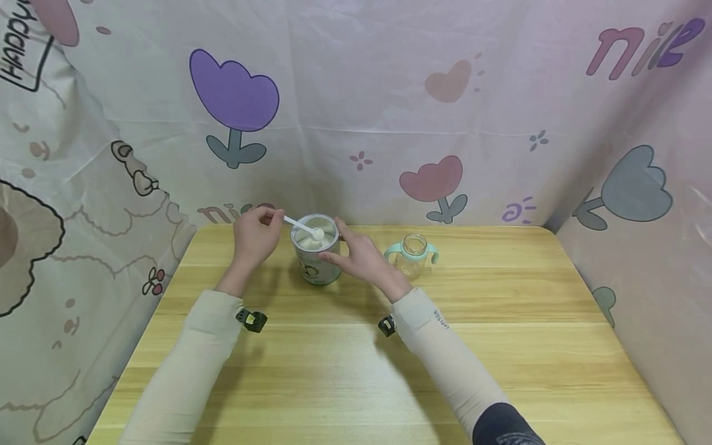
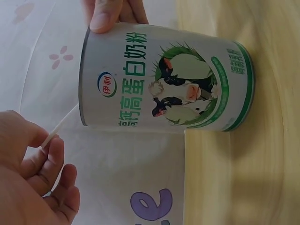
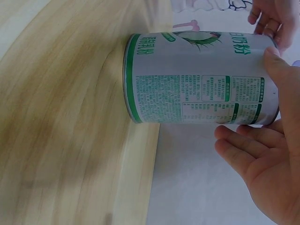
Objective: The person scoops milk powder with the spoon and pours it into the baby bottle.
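Observation:
An opened milk powder can (image 1: 319, 267) stands upright on the wooden table, pale powder inside. My left hand (image 1: 257, 232) pinches the thin handle of a white scoop (image 1: 299, 225) between thumb and fingertips. The scoop's bowl, heaped with powder, is over the can's mouth. On the can's other side, my right hand (image 1: 364, 256) steadies it near the rim, thumb on the front and fingers round the back. In the left wrist view, the cow picture on the can (image 2: 173, 84) faces the camera, and the can's wall hides the scoop's bowl.
A clear baby bottle (image 1: 413, 262) with mint-green handles stands uncapped just right of my right hand, partly behind the wrist. Behind the table (image 1: 311, 383) hangs a printed cloth (image 1: 334, 93) with flowers, close to the can.

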Tool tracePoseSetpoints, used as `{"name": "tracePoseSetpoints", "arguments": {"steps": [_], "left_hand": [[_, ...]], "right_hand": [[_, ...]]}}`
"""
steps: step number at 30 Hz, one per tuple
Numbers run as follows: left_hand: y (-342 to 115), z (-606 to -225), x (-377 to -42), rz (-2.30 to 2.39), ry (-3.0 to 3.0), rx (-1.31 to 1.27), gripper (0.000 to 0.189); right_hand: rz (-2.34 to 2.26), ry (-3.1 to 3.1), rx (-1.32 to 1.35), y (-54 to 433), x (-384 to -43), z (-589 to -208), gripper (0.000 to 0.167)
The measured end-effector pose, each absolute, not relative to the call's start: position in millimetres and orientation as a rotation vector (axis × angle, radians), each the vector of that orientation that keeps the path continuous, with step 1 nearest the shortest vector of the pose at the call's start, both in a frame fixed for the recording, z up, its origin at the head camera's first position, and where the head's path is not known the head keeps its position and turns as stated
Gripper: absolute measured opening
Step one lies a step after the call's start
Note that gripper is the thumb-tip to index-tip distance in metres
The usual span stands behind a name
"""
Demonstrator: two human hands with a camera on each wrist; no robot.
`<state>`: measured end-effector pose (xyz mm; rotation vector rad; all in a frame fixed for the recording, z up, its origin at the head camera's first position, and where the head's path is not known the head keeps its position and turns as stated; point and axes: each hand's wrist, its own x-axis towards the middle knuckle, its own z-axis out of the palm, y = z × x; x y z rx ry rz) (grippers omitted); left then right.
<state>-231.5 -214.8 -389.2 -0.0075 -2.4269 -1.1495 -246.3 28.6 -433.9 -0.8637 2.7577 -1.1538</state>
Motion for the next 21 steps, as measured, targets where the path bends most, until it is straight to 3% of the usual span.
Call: {"name": "tracePoseSetpoints", "arguments": {"steps": [21], "left_hand": [[-211.1,-376.0,-233.1,-1.306,-2.408,0.062,0.033]], "right_hand": [[-1.065,2.843,-0.802,44.9,-245.4,-421.9,0.096]]}}
